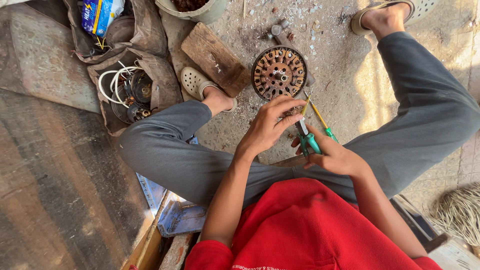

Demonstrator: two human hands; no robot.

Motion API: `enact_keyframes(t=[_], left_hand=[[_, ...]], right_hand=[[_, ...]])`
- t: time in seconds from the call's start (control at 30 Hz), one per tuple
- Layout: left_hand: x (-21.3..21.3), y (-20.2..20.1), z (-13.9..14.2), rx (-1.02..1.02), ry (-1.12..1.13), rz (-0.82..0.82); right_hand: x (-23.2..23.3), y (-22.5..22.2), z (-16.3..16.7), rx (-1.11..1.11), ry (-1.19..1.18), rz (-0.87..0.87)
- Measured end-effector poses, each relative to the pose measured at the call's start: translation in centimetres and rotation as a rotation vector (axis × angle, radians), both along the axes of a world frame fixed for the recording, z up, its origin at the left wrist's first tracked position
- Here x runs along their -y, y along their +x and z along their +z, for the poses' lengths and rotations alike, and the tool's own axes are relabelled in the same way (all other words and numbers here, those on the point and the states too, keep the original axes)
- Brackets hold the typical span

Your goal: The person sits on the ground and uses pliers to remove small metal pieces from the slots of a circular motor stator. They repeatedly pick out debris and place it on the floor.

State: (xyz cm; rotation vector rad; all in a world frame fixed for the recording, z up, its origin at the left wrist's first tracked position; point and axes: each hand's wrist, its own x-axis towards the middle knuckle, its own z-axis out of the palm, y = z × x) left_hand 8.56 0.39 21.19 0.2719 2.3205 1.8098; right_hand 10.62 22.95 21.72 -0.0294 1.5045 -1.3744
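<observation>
On the gritty floor (345, 85) between the person's knees lies a round rusty slotted motor core (279, 72), partly resting against a wooden plank (215, 57). The left hand (267, 127) pinches a thin yellow strip (305, 105) just below the core. The right hand (332, 156) has its grip closed around green-handled pliers (306, 139), whose nose meets the strip.
</observation>
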Motion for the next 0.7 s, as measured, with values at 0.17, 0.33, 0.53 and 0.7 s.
enact_keyframes(t=[0.17, 0.33, 0.53, 0.7], left_hand=[[-1.6, 0.5, -1.3, 0.012, -0.160, 0.163], [-2.5, -0.8, -1.8, -0.157, -0.207, 0.459], [6.2, -4.2, -4.1, 0.476, -0.249, 0.487], [10.9, -7.8, -6.5, 0.441, -0.639, 0.325]], right_hand=[[1.2, 0.2, 0.3, -0.234, 0.320, 0.033], [1.1, 1.4, -0.9, -0.292, 0.274, -0.006], [-1.8, 4.5, -3.0, 0.417, -0.142, -0.380], [-3.4, 5.1, -4.0, 0.362, -0.093, -0.488]])
